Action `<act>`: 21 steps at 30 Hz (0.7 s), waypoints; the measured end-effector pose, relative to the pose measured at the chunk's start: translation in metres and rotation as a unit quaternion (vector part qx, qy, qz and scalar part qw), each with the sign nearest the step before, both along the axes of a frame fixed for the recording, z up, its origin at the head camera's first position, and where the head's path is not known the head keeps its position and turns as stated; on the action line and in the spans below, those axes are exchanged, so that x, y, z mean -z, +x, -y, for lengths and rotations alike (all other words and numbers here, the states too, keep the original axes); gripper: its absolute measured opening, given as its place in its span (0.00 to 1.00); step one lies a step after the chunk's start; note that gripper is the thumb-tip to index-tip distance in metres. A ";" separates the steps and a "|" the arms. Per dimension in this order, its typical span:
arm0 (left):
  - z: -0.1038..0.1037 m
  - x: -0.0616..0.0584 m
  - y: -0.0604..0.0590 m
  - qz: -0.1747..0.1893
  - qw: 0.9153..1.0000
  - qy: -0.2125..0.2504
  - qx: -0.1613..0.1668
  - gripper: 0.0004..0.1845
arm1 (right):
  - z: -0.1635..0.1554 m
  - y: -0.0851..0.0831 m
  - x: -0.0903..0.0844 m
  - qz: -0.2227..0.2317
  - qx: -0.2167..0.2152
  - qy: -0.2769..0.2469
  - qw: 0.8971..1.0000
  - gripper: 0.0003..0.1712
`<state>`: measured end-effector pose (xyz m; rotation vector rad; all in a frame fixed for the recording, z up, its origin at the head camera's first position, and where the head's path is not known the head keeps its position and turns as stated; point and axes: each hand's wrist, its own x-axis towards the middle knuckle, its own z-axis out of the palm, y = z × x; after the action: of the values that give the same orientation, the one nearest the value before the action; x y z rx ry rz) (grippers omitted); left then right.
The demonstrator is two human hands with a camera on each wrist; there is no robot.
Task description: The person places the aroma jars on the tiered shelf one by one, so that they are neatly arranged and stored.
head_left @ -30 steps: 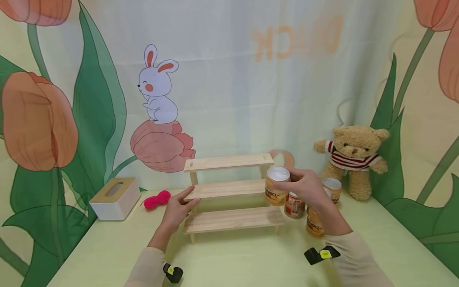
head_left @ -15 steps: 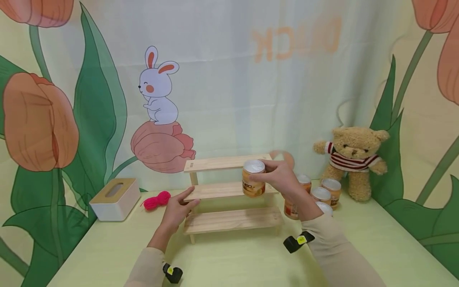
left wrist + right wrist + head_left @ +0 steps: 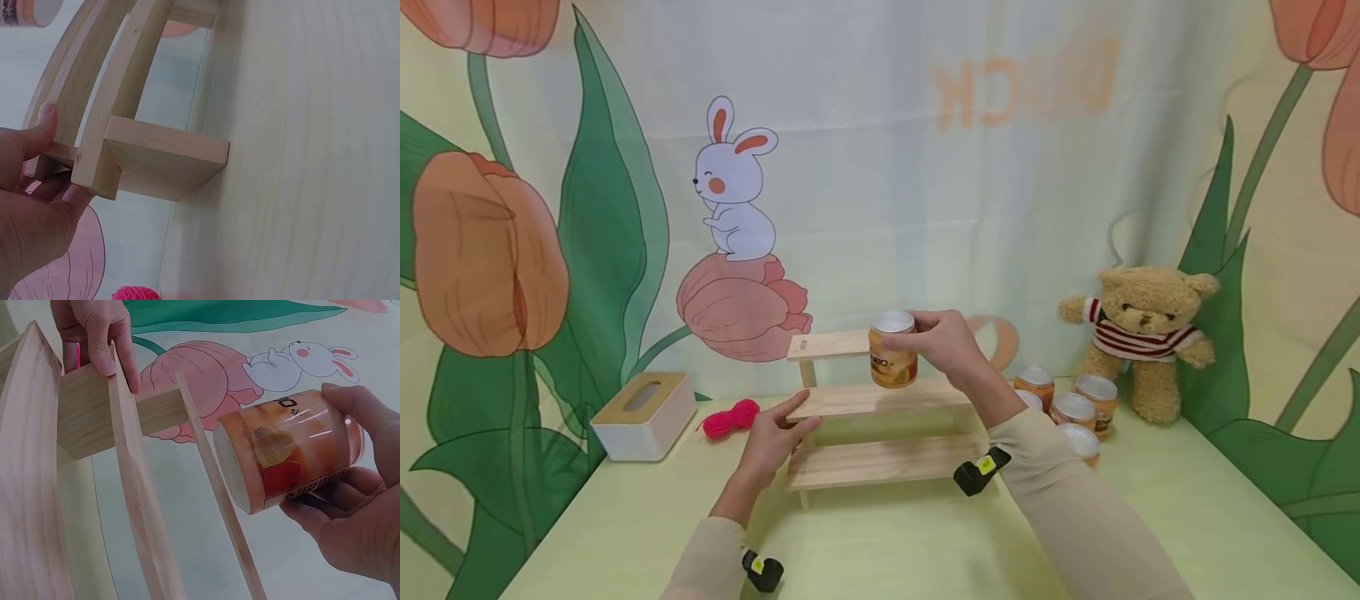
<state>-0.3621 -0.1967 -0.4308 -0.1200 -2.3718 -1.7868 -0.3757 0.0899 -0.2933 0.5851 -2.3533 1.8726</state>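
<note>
A three-tier wooden shelf rack [image 3: 868, 402] stands on the table. My left hand [image 3: 771, 442] holds the left end of its middle board; in the left wrist view, that hand's thumb lies on one side of the wood [image 3: 165, 139] and its fingers curl beneath. Between thumb and fingers, my right hand [image 3: 951, 346] grips an orange-labelled can [image 3: 892, 358] with a silver lid. The can is upright in the head view, raised in front of the top board and above the middle one. From the right wrist, the can's bottom [image 3: 231, 465] shows close beside the top board's edge [image 3: 215, 481].
Several similar cans [image 3: 1073, 408] cluster right of the rack, partly behind my right sleeve. A teddy bear [image 3: 1142, 333] in a striped top sits behind them. Pink yarn [image 3: 730, 419] and a tissue box [image 3: 643, 417] lie to the left. A printed curtain [image 3: 865, 167] hangs behind.
My right hand has carried the can left and upward, from the rack's right end to before the top board. The left hand keeps its hold on the middle board.
</note>
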 end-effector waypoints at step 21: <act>0.001 -0.001 0.000 0.008 1.000 -0.005 -0.007 0.33 | 0.051 -0.031 -0.016 0.003 0.049 -0.027 0.998 0.32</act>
<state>-0.3617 -0.1978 -0.4297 -0.0915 -2.3866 -1.7758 -0.4064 0.0385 -0.2775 0.4524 -2.2829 1.8909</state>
